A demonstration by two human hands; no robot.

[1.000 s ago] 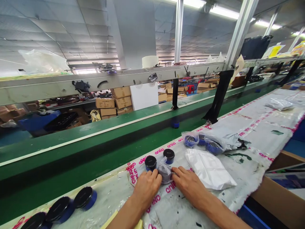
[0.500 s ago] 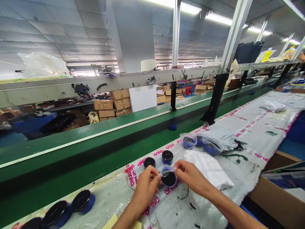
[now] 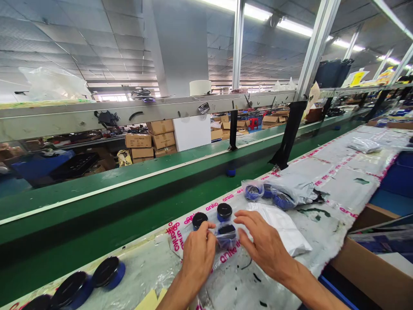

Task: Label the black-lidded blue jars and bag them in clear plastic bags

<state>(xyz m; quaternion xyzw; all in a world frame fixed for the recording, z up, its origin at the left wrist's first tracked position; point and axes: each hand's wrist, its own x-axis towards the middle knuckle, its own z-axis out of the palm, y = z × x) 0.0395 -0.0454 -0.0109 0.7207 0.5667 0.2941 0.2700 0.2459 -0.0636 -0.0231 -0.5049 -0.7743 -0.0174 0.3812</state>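
A round black-and-blue piece in a clear plastic bag lies on the covered bench between my hands. My left hand is at its left side, index finger stretched out beside the bag; whether it touches the plastic I cannot tell. On the other side, my right hand is open, thumb and fingers apart, close to the bag's right edge. Just behind stand two similar pieces with black tops, one directly beyond the bagged piece and one beyond my left fingers. White plastic bags lie flat under and beyond my right hand.
Several bagged blue pieces lie farther back. More black-topped pieces stand in a row at lower left. A green conveyor runs behind the bench, with a metal rail and posts above. Cardboard boxes stand at right.
The fingers of both hands have come off the plastic they pinched over the blue piece. My right hand has spread open. The plastic now covers the piece's top.
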